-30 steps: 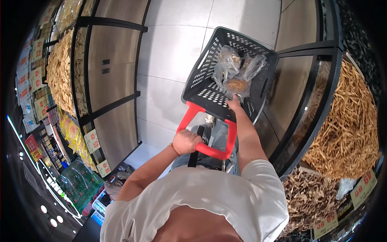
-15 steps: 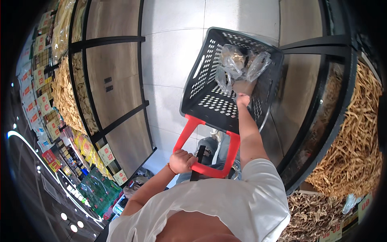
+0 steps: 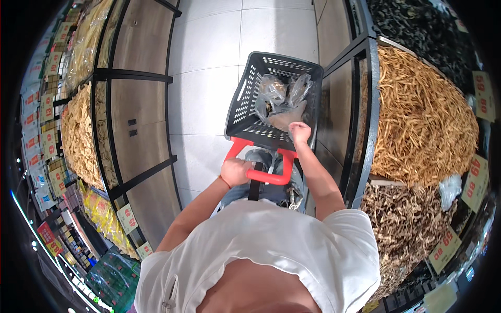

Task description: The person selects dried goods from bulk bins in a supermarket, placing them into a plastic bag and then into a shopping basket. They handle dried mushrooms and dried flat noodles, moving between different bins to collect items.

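Note:
My left hand is closed around the red handle of a dark grey shopping basket. The basket's sides and bottom are perforated. My right hand is over the basket's near right part, fingers pinched at the edge of a brown bag with clear plastic about it. Just beyond lies a clear plastic bag with light brown contents, which are hard to make out. Another crumpled clear bag rests beside it, towards the basket's right wall.
A wood-panelled shelf unit with black frames lines the left. On the right, a display counter holds heaped tan dried strips and darker brown dried goods. Pale floor tiles run between; the basket sits close to the right counter.
The basket now appears further left and nearer my body, as the view has shifted towards the right counter. The brown bag is more spread out beside my right hand. My left hand keeps the handle.

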A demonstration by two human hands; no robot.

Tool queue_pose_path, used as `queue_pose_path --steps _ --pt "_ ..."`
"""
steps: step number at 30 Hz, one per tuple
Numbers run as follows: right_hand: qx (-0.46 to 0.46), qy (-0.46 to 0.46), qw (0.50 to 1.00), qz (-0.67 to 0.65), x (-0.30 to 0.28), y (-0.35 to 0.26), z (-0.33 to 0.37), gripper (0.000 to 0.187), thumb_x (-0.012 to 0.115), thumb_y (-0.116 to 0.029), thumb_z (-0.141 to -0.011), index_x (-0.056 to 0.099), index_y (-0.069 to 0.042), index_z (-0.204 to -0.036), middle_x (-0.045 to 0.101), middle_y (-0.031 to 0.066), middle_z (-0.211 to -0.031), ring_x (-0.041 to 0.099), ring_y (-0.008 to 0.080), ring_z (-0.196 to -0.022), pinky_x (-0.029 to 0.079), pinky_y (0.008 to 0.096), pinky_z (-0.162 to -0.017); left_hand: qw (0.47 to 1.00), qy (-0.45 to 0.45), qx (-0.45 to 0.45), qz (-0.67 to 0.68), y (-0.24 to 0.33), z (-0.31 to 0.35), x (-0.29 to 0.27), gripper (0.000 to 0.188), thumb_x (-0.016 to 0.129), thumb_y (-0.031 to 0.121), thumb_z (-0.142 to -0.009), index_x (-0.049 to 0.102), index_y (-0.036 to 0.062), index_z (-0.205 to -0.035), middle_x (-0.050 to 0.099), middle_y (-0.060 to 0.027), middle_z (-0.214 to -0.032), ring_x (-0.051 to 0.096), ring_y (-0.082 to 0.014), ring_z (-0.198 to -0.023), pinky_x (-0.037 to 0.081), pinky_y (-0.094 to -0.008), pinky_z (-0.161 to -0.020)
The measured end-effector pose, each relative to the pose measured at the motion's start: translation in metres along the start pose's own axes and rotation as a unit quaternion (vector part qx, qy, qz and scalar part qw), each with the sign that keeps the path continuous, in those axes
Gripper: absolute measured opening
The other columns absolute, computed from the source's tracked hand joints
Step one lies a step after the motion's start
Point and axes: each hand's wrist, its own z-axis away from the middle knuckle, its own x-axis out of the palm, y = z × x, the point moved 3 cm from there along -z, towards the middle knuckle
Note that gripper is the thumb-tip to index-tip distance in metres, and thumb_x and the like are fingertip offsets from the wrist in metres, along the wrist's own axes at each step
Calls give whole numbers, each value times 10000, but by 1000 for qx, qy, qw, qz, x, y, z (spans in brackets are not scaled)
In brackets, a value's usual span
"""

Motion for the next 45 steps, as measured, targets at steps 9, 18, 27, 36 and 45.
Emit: queue_pose_path --steps 9,18,27,36,45 --pt "-242 -76 967 -25 -9 -210 144 206 430 49 -784 605 -10 -691 570 3 -638 479 55 -575 371 210 -537 998 -44 18 -40 -15 -48 -10 167 619 251 -701 577 93 -665 624 -110 -648 629 -282 -596 492 -405 -537" --pt "-346 -86 929 -96 -54 -314 248 195 414 32 -721 585 -26 -648 516 -24 -634 439 41 -572 323 192 -520 977 -160 12 141 -26 -88 -26 708 753 336 -671 454 106 -1271 612 -173 -1028 604 -306 -969 487 -381 -819" --pt "-441 -227 847 -190 -101 -375 302 149 432 5 -701 491 -35 -569 474 -2 -611 389 80 -581 277 225 -535 892 -77 -71 441 -11 -176 -47 649 622 259 -873 285 135 -1413 510 -131 -1251 516 -219 -1106 427 -344 -896" --pt "-423 -367 781 -277 -182 -431 340 239 459 -1 -759 439 -78 -534 414 -2 -540 347 106 -522 257 254 -480 800 -270 -19 536 126 -245 -14 588 507 457 -923 307 180 -1402 433 -42 -1330 410 -137 -1204 367 -374 -935" --pt "-544 -191 791 -203 -314 -526 273 178 430 -33 -819 457 -78 -650 457 8 -607 410 99 -523 334 226 -494 781 -283 -29 557 234 -280 -19 430 500 404 -941 562 -20 -971 626 -71 -873 689 -208 -701 515 -239 -579"
